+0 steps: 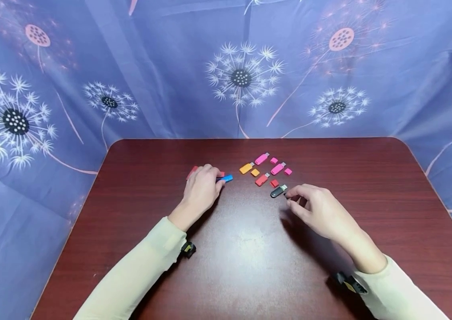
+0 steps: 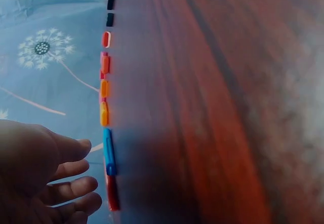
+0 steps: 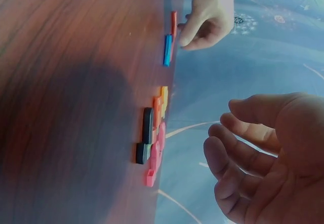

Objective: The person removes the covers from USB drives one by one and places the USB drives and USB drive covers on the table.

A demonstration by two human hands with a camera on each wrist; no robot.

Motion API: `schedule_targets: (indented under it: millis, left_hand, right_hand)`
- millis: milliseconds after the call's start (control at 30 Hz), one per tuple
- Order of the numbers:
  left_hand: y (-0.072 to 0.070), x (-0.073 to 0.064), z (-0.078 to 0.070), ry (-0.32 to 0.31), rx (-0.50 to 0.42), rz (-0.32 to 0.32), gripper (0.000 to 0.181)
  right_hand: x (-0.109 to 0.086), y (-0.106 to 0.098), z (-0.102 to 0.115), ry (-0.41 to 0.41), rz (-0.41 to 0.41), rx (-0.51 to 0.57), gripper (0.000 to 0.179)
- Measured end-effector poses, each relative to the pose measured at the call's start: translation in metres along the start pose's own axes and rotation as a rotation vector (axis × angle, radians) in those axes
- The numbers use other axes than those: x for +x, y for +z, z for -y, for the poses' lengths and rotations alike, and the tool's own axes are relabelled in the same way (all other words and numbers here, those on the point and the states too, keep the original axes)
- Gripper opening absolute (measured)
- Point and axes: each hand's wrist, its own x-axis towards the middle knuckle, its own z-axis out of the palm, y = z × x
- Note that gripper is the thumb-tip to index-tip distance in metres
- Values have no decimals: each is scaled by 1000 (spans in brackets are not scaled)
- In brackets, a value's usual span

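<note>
Blue dandelion cloth (image 1: 178, 58) backs a glossy table (image 1: 234, 275); USB sticks (image 1: 277, 191) lie there.

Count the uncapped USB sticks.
5: farthest pink stick, nearer pink stick right of it, orange stick left of both, red stick in front of these, black stick beside the right hand. The left hand may hide others.

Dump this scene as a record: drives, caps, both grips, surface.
uncapped: two oblong pink plastic USB drives, oblong yellow-orange plastic USB drive, oblong red plastic USB drive, oblong black plastic USB drive
caps: boxy plastic; two pink caps, yellow-orange cap, red cap, black cap
left grip: by oblong blue plastic stick and oblong red plastic stick or sticks; contact unclear
right grip: fingertips near black cap; nothing visibly held
surface: glossy red-brown wood-grain table
</note>
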Motion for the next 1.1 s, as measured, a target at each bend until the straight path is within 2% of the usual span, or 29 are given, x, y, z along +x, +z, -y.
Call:
schedule_targets:
  millis: [200,633,1100]
  left_hand:
    - [5,7,0,8,70,40,20]
    - [8,14,-1,3,123,130,18]
    - [8,12,-3,11,70,153,14]
  right_hand:
    - [-1,0,5,-18,-11,-9,12]
    - [-1,0,7,-46,-23,6,15]
    - [0,1,10,-30,-10,5,14]
